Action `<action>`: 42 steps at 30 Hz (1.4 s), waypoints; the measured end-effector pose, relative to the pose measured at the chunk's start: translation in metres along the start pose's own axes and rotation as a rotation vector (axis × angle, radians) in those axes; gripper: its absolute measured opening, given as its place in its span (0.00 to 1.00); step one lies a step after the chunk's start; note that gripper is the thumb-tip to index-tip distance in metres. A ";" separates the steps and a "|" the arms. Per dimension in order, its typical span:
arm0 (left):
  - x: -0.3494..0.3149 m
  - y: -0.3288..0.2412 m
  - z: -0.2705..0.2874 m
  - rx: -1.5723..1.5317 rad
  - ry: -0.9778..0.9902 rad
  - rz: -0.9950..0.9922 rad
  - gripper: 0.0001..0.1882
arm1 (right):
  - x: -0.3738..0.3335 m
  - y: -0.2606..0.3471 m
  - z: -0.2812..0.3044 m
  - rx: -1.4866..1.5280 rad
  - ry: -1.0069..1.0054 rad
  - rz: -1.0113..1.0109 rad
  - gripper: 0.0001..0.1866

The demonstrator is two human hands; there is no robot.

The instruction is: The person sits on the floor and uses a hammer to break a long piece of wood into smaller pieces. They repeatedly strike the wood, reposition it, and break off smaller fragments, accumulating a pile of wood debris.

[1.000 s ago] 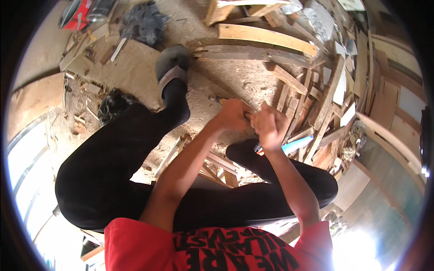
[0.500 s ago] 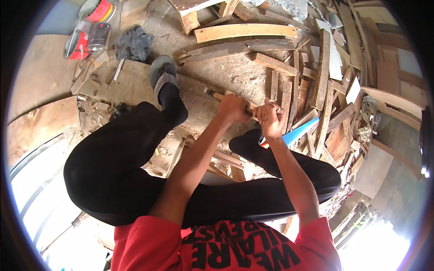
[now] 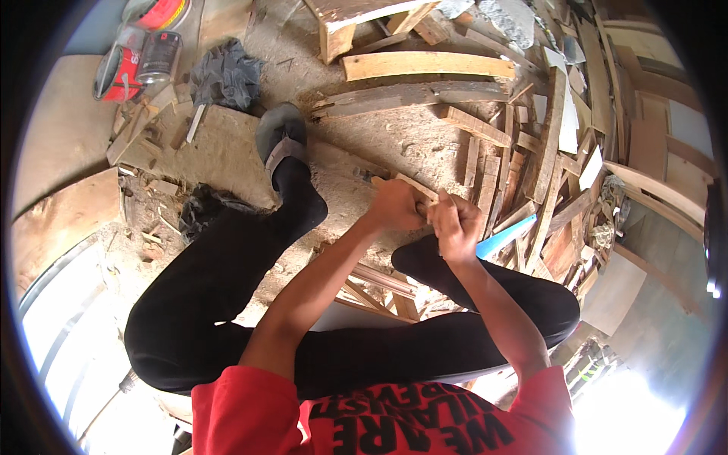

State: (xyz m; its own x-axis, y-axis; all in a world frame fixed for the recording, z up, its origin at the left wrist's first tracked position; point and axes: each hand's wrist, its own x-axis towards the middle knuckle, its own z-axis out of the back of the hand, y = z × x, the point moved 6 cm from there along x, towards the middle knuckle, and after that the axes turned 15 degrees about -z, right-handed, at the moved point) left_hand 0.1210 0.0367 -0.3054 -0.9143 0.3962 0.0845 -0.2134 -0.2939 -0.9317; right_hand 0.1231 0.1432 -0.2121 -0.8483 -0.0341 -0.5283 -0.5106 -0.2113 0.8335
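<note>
My left hand (image 3: 396, 205) is closed around a narrow light wooden strip (image 3: 415, 186), whose pale edge shows above the knuckles. Close against it, my right hand (image 3: 456, 227) is closed at the strip's right end, fingers bent and thumb side up. What lies between the two hands is mostly hidden by the fingers. A thin piece (image 3: 365, 174) pokes out past the left hand on the far side; its kind is too small to tell. Just right of my right hand, a blue tapering flat thing (image 3: 506, 236) lies by my bent knee.
Scrap wood (image 3: 485, 167) is heaped to the right. A curved plank (image 3: 428, 66) and a rough board (image 3: 409, 98) lie ahead. Far left are a red can (image 3: 117, 72), a dark can (image 3: 159, 57) and a crumpled black bag (image 3: 225, 73). My sandalled foot (image 3: 282, 133) rests on a board.
The whole view has shifted a little. Both hands keep together on the strip and sit slightly lower in the picture; the right hand's fingers have turned and curled more.
</note>
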 end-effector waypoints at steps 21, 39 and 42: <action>-0.010 0.025 0.029 -0.319 -0.088 -0.120 0.12 | 0.000 0.044 -0.061 -0.287 -0.079 0.076 0.23; -0.004 0.009 -0.001 -0.009 -0.177 -0.124 0.16 | -0.001 0.018 -0.012 -0.151 -0.137 0.050 0.22; -0.005 0.007 0.001 -0.107 -0.193 -0.100 0.16 | -0.003 0.019 -0.013 -0.262 -0.135 0.074 0.24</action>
State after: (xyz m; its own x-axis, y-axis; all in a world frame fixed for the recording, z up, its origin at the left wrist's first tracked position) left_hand 0.1234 0.0318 -0.3116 -0.9415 0.2420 0.2346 -0.2779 -0.1638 -0.9465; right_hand 0.1175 0.1270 -0.1973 -0.9017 0.0681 -0.4270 -0.4084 -0.4589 0.7891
